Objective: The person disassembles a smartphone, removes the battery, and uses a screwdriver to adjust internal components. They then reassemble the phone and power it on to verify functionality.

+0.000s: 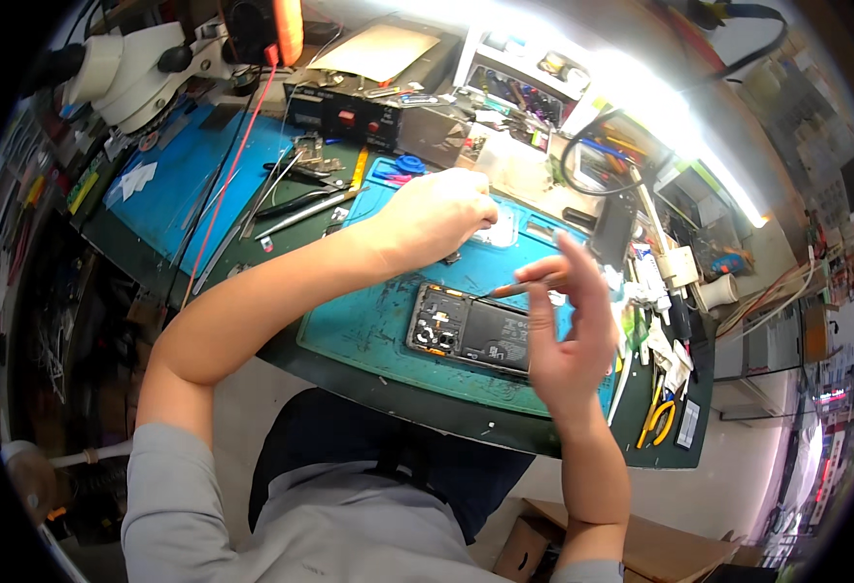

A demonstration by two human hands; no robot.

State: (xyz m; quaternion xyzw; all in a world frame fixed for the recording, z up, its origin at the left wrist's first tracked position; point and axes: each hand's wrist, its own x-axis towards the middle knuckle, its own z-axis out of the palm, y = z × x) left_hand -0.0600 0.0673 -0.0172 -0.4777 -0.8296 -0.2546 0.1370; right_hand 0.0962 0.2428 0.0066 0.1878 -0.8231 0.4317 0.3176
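An opened smartphone (498,335) lies flat on the blue work mat (359,316), its dark battery and camera section exposed. My right hand (580,340) is over the phone's right end and hides part of it. It pinches a slim pen-like tool (514,289) with a brownish shaft and a thin dark tip; the tip points left, over the phone's far edge. My left hand (438,219) hovers above the far part of the mat with its fingers curled closed. Whatever it may hold is hidden. A whitish area (501,231) of the mat shows beside its fingertips.
Tweezers and pliers (296,202) lie left of the mat. Yellow-handled pliers (658,423) rest at the bench's right edge among clutter. A microscope (130,73) stands far left, a black bench device (344,117) at the back. A red cable (237,155) hangs across the left side.
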